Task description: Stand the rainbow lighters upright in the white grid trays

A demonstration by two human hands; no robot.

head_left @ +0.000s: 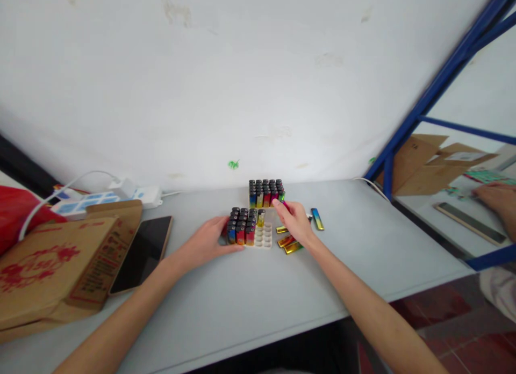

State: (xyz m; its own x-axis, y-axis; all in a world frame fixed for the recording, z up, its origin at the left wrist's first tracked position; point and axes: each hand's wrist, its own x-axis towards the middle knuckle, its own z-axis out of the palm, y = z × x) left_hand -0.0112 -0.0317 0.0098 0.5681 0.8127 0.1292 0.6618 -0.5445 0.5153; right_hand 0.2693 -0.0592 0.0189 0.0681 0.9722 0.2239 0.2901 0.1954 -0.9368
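A white tray point(264, 241) with round-edged slots stands on the table, its left part filled with upright black-topped lighters point(241, 230) and its right slots bare. A yellow lighter point(260, 219) stands near its back. My left hand point(209, 237) grips the tray's left side, thumb along the front and fingers on the side. My right hand point(295, 222) is closed in a pinch right of the tray, with a magenta lighter point(286, 206) partly showing at its fingers. Behind stands a second block of lighters point(266, 193). Several shiny lighters point(292, 246) lie beneath and beside my right hand.
A blue-and-yellow lighter point(317, 219) lies farther right. At left are a cardboard box point(52, 272), a dark tablet point(143, 253) and a power strip point(147, 195) with cables. A blue metal frame point(403, 124) borders the right side; another person's hand point(497, 199) is beyond it.
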